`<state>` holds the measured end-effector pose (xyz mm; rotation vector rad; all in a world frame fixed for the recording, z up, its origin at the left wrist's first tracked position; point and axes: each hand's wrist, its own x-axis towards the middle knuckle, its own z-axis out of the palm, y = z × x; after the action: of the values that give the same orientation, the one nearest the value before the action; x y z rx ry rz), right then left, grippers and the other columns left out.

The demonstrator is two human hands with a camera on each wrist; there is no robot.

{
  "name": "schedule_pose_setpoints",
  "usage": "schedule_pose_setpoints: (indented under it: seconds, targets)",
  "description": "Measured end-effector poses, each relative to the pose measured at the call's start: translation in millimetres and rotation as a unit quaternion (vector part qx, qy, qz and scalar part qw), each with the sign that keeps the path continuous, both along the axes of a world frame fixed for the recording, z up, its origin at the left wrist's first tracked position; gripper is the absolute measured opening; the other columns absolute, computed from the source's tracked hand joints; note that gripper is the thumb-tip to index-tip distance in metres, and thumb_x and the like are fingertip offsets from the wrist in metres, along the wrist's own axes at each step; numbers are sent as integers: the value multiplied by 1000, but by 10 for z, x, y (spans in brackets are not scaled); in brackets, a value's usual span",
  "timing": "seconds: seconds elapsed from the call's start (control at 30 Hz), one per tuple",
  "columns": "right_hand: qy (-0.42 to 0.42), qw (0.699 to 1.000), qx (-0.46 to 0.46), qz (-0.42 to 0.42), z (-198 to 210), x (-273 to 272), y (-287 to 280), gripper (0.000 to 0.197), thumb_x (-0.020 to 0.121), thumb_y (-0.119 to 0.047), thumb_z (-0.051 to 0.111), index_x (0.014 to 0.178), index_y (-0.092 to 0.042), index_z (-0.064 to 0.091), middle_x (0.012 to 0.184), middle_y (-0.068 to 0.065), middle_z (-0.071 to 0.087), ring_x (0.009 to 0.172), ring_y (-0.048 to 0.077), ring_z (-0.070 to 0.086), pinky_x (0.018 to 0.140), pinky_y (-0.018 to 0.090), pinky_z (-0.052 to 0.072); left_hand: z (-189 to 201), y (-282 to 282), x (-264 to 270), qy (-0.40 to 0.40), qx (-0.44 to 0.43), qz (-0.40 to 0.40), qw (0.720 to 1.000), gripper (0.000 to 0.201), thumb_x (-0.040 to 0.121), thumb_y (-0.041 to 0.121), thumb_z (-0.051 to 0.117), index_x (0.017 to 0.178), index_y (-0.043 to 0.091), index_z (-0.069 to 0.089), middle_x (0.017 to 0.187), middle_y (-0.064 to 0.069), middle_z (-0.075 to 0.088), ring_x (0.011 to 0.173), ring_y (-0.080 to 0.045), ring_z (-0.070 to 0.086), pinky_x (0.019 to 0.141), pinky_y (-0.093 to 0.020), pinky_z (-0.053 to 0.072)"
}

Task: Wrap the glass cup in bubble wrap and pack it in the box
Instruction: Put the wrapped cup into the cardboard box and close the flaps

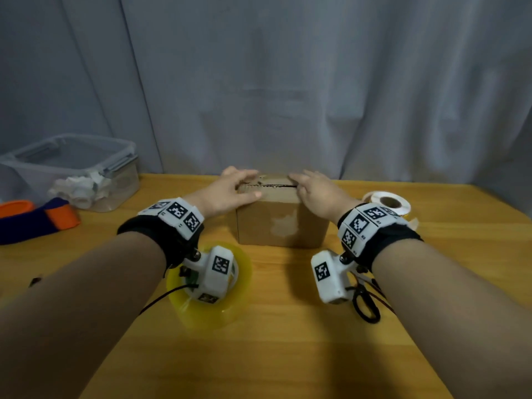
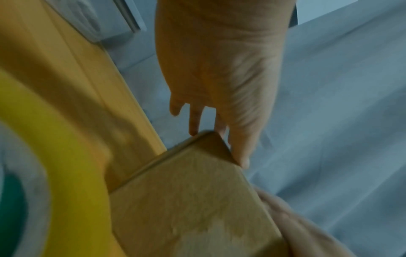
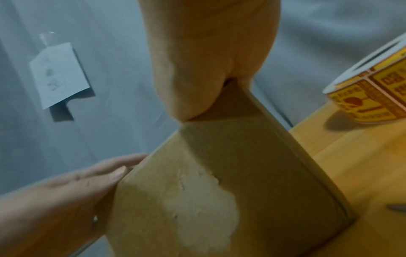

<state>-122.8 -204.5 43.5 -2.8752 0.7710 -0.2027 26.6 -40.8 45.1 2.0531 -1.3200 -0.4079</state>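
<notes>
With our left hand (image 1: 230,191) and right hand (image 1: 316,191) flat, fingers straight, we press shut the small brown cardboard box (image 1: 282,223), the glass cup presumably hidden inside; next, probably the yellow tape roll (image 1: 210,309).

— What's the left hand (image 2: 219,73) doing?
— Straight fingers (image 2: 241,149) lie on the top corner of the cardboard box (image 2: 193,200).
— Anything beside it?
— A blurred yellow roll (image 2: 72,156) on the tabletop (image 2: 72,73).
</notes>
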Motion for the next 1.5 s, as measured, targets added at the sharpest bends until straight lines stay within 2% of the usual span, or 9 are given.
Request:
schedule_pose_setpoints:
  seconds: [0.1, 0.2, 0.27, 0.57, 0.93, 1.13, 1.3, 1.37, 1.5]
  targets:
    - [77, 997, 24, 20, 22, -27, -14, 81, 81, -79, 20, 150, -36, 12, 158, 4, 14, 144, 30, 9, 116, 50, 15, -101, -91, 35, -62, 13, 24, 998, 45, 88, 49, 52, 130, 34, 53, 115, 2, 33, 126, -18, 32, 114, -30, 19]
    - [125, 991, -35, 32, 71, -38, -7, 92, 70, -88, 23, 148, -44, 5, 156, 5, 16, 138, 34, 16, 111, 51, 24, -81, -123, 70, -161, 89, -15, 983, 71, 76, 63, 55, 138, 31, 43, 149, -3, 24, 141, -28, 16, 116, -39, 15]
    - [108, 993, -33, 37, 77, -34, -9, 88, 72, -86, 27, 147, -44, 8, 154, 5, 20, 136, 34, 19, 110, 50, 26, -78, -165, 36, -180, 111, -40, 977, 89, 73, 64, 58, 146, 22, 28, 157, -3, 18, 145, -29, 9, 118, -42, 13]
    - [111, 988, -96, 52, 101, -32, 69, 73, 81, -79, 18, 145, -50, 3, 143, 16, 36, 128, 36, 34, 103, 51, 32, -33, -197, 32, -160, 133, -41, 977, 77, 85, 57, 51, 149, 29, 17, 155, 2, 14, 144, -21, 10, 117, -34, 11]
    - [116, 991, -68, -16, 38, 0, 441, 67, 95, -57, 28, 152, -29, 6, 160, 7, 5, 147, 27, 5, 115, 57, -2, 190, -142, -272, -320, 267, -8, 909, 76, 89, 64, 33, 151, 26, 9, 160, -2, -5, 146, -32, -2, 117, -50, 5]
    - [-7, 995, -100, 19, 151, -213, 559, 77, 94, -40, 46, 152, -18, 0, 160, 10, 2, 147, 26, 0, 118, 50, -3, 180, 237, -669, -282, 102, -7, 954, 79, 77, 68, 54, 136, 19, 34, 134, -12, 35, 124, -32, 35, 103, -40, 33]
    - [-85, 991, -86, 56, 155, -440, 704, 68, 92, -28, 49, 151, -23, 14, 157, 9, 15, 145, 27, 8, 118, 45, 4, -52, 501, -750, -246, 408, -4, 879, 105, 66, 82, 51, 147, 27, 15, 151, -11, 14, 135, -35, 26, 105, -51, 34]
    - [-84, 994, -46, 58, 115, -521, 751, 65, 92, -26, 50, 149, -24, 19, 155, 7, 23, 143, 26, 15, 116, 42, 13, -142, 518, -810, -239, 451, 7, 860, 108, 66, 81, 53, 150, 31, 7, 156, -9, 0, 139, -37, 22, 106, -52, 34]
    - [-65, 996, 25, 49, -5, -627, 828, 63, 92, -22, 50, 149, -22, 23, 153, 6, 26, 141, 26, 19, 114, 40, 21, -165, 506, -959, -253, 446, 34, 858, 102, 65, 71, 62, 147, 27, 19, 148, -8, 21, 132, -37, 29, 97, -52, 42]
